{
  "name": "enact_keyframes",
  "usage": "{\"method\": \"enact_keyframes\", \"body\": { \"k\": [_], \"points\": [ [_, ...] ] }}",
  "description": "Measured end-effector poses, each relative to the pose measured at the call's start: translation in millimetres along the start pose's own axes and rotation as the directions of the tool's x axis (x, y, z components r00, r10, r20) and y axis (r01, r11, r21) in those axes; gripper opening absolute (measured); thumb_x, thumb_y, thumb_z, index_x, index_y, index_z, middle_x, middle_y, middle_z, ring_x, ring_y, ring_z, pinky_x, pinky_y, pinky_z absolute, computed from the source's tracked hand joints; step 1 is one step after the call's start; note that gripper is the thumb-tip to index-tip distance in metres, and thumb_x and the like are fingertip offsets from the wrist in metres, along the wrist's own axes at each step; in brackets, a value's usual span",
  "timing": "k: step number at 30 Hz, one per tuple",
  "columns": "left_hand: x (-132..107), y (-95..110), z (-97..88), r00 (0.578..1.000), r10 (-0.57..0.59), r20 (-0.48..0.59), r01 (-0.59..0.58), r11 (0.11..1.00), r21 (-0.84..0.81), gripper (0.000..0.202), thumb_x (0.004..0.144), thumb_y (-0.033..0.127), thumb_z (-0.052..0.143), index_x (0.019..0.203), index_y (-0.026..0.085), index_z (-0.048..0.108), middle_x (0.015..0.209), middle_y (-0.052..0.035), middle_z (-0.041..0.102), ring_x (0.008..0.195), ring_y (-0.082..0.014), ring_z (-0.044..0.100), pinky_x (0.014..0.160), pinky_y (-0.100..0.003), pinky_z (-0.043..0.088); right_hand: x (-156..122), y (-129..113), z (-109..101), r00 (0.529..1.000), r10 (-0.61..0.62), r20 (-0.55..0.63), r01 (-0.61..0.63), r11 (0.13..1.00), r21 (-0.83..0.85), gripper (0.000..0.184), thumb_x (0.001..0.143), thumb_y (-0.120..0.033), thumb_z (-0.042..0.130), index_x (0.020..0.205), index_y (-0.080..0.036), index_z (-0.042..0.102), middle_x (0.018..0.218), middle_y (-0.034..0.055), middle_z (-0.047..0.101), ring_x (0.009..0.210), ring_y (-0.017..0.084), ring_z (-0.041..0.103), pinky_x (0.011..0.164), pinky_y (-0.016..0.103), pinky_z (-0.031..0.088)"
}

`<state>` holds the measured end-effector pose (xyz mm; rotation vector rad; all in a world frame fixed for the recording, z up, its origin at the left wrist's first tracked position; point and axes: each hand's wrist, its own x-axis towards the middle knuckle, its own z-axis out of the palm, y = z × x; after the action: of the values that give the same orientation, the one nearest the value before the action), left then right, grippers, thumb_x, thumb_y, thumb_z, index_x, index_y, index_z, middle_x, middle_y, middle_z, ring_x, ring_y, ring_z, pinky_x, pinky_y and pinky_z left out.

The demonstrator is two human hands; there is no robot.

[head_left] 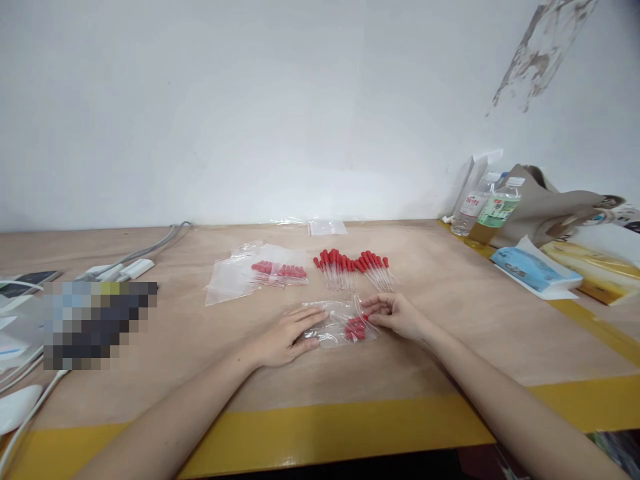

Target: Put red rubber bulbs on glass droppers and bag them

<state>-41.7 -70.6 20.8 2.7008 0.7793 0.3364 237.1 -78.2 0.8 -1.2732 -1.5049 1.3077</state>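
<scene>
A clear plastic bag [330,331] lies on the table before me, with several red-bulbed droppers [356,329] at its right end. My left hand [287,338] rests on the bag's left end, its fingers stretched out flat. At the other end my right hand [395,316] has its thumb and fingers bent around the bag's edge, close beside the red bulbs. Whether it also grips a dropper is hard to see. Just beyond the bag lie two fanned groups of loose droppers, a left group [336,260] and a right group [373,261], bulbs pointing away from me.
Flat clear bags [230,277] lie at the back left, with packed red-bulbed droppers [277,270] on them. A small stack of bags [327,228] sits by the wall. Bottles [495,213] and tissue packs [537,265] stand right; cables [145,250] and chargers [137,269] lie left.
</scene>
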Motion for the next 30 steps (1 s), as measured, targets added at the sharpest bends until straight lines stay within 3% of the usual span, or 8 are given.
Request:
{"method": "enact_keyframes", "body": {
  "k": [6,10,13,17,19,21,24,30],
  "points": [
    [0,-1,1.5,1.000,0.000,-0.007,0.000,1.000,-0.008,0.045,0.088,0.040,0.039,0.132,0.030,0.034,0.138,-0.0026,0.035,0.127,-0.0211,0.030,0.105,-0.043,0.024,2,5,1,0.990,-0.076,-0.117,0.047,0.973,-0.228,0.019,0.062,-0.033,0.065,0.070,-0.015,0.061,0.056,-0.0018,0.056,0.049,0.009,0.047,0.046,0.021,0.036],
    [0,-2,2.3,1.000,-0.004,-0.005,0.004,1.000,-0.004,0.044,0.088,0.039,0.039,0.131,0.029,0.035,0.138,-0.0021,0.035,0.127,-0.0204,0.030,0.105,-0.042,0.024,-1,2,2,0.998,-0.060,0.018,0.063,0.981,-0.185,0.024,0.067,-0.038,0.061,0.069,-0.014,0.060,0.054,-0.0031,0.052,0.046,0.006,0.042,0.044,0.020,0.031],
    [0,-2,1.6,1.000,-0.012,0.005,0.012,1.000,0.003,0.045,0.088,0.039,0.038,0.132,0.029,0.034,0.138,-0.0024,0.035,0.127,-0.0199,0.030,0.105,-0.042,0.024,-5,-6,-1,0.992,0.025,0.122,-0.013,0.995,-0.100,0.032,0.070,-0.046,0.057,0.073,-0.015,0.059,0.045,-0.0063,0.045,0.039,0.005,0.035,0.040,0.018,0.025],
    [0,-1,0.4,1.000,-0.012,0.013,0.012,1.000,0.007,0.044,0.088,0.040,0.038,0.131,0.029,0.035,0.138,-0.0031,0.035,0.127,-0.0204,0.030,0.105,-0.043,0.024,-9,-14,-9,0.973,0.128,0.191,-0.097,0.982,-0.163,0.035,0.067,-0.050,0.059,0.072,-0.015,0.061,0.041,-0.0079,0.040,0.035,0.004,0.028,0.037,0.019,0.020],
    [0,-1,0.2,1.000,-0.009,0.012,0.009,1.000,0.006,0.043,0.088,0.039,0.038,0.131,0.029,0.037,0.138,-0.0030,0.036,0.127,-0.0208,0.030,0.105,-0.043,0.024,-6,-15,-15,0.987,0.112,0.115,-0.086,0.975,-0.206,0.034,0.066,-0.049,0.059,0.071,-0.015,0.061,0.045,-0.0060,0.045,0.038,0.005,0.033,0.038,0.019,0.023],
    [-1,-2,0.4,1.000,-0.004,0.017,0.004,1.000,-0.002,0.043,0.088,0.038,0.038,0.130,0.029,0.037,0.138,-0.0032,0.035,0.127,-0.0212,0.030,0.105,-0.043,0.025,1,-14,-24,0.998,0.020,-0.062,-0.037,0.962,-0.272,0.031,0.067,-0.045,0.059,0.070,-0.014,0.062,0.053,-0.0024,0.053,0.044,0.007,0.041,0.042,0.020,0.029],
    [0,-3,1.1,0.999,-0.004,0.034,0.005,1.000,-0.011,0.044,0.089,0.039,0.037,0.131,0.029,0.036,0.139,-0.0034,0.033,0.128,-0.0210,0.028,0.105,-0.043,0.025,20,-13,-39,0.945,-0.127,-0.302,-0.032,0.882,-0.470,0.020,0.068,-0.035,0.057,0.069,-0.015,0.062,0.060,0.0010,0.060,0.053,0.011,0.050,0.050,0.022,0.036],
    [0,-3,1.2,0.997,-0.026,0.071,0.026,1.000,0.001,0.045,0.089,0.042,0.034,0.133,0.030,0.032,0.141,-0.0022,0.030,0.130,-0.0216,0.024,0.106,-0.044,0.020,61,-26,-40,0.881,-0.233,-0.411,-0.177,0.644,-0.744,0.011,0.067,-0.026,0.057,0.069,-0.016,0.062,0.069,0.0042,0.064,0.065,0.015,0.057,0.056,0.022,0.036]
  ]
}}
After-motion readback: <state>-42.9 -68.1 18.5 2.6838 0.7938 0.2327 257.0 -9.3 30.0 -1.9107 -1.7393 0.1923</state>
